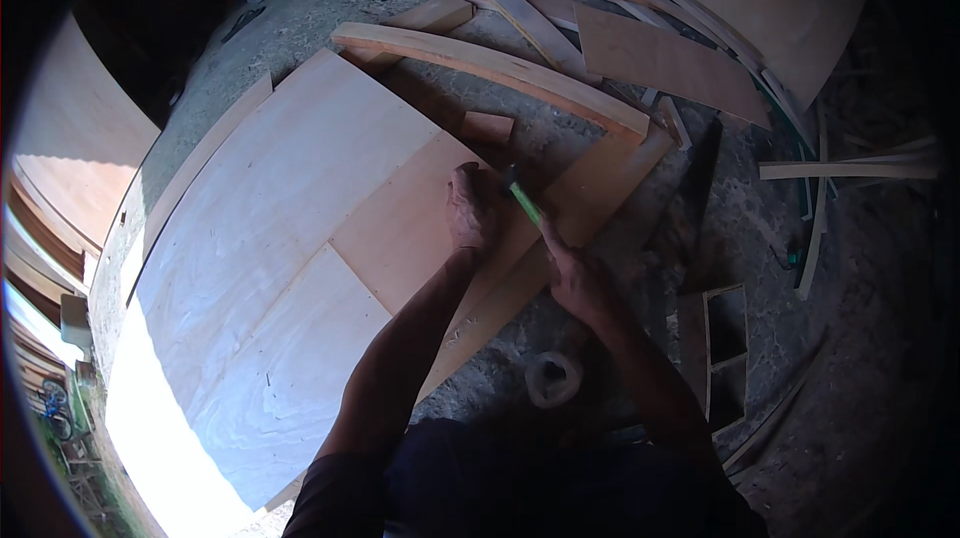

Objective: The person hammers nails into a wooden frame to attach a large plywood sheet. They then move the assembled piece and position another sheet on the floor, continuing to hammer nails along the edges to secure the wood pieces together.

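My right hand (578, 283) is wrapped round the green handle of a hammer (527, 206). Its dark head points away from me, beside the edge of a reddish plywood piece (395, 213). On that piece rests my left hand (470, 210), fingers curled in near the far edge, close to the hammer head. Whatever those fingers pinch, if anything, is too small and dark to make out. The reddish piece meets a large pale plywood sheet (270, 158) and a smaller pale sheet (310, 348) along straight seams. A wooden beam (580, 203) runs along the panel's right side.
A thick beam (490, 68) lies beyond the panel, with a small wood block (488, 128) nearby. Several boards and a plywood offcut (670, 63) are piled at the far right. A roll of tape (553, 380) and an open wooden box (715, 353) are on the floor near me.
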Tool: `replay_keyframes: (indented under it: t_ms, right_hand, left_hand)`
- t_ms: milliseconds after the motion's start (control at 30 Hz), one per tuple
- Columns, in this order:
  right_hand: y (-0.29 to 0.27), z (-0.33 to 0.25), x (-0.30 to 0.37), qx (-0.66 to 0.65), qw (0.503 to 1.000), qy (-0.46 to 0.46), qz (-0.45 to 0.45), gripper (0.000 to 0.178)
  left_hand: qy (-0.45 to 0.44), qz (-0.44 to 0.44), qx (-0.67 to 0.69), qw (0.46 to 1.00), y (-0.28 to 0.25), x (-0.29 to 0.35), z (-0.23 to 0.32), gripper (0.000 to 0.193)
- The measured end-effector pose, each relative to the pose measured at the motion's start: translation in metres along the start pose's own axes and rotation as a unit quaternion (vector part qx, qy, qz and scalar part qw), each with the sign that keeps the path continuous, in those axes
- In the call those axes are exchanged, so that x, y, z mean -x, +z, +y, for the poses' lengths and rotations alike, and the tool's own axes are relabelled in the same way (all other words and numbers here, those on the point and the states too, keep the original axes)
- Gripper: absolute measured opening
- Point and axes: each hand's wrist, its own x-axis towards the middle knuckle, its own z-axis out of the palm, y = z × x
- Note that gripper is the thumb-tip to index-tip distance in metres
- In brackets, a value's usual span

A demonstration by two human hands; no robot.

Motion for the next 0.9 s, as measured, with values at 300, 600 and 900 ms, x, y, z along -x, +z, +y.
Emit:
replay_keyframes:
  t_ms: [300,600,900]
  right_hand:
    - [0.001,0.004,0.005,0.009,1.0,0.001,-0.001,0.064]
    - [0.008,0.021,0.001,0.007,0.999,0.018,-0.03,0.066]
    - [0.049,0.099,-0.008,-0.211,0.963,0.127,0.112,0.05]
  left_hand:
    - [0.027,-0.003,-0.012,1.0,-0.002,0.001,0.005,0.04]
    - [0.044,-0.006,-0.009,0.999,0.0,-0.005,-0.003,0.045]
    - [0.053,-0.027,-0.02,0.998,-0.002,-0.002,-0.005,0.049]
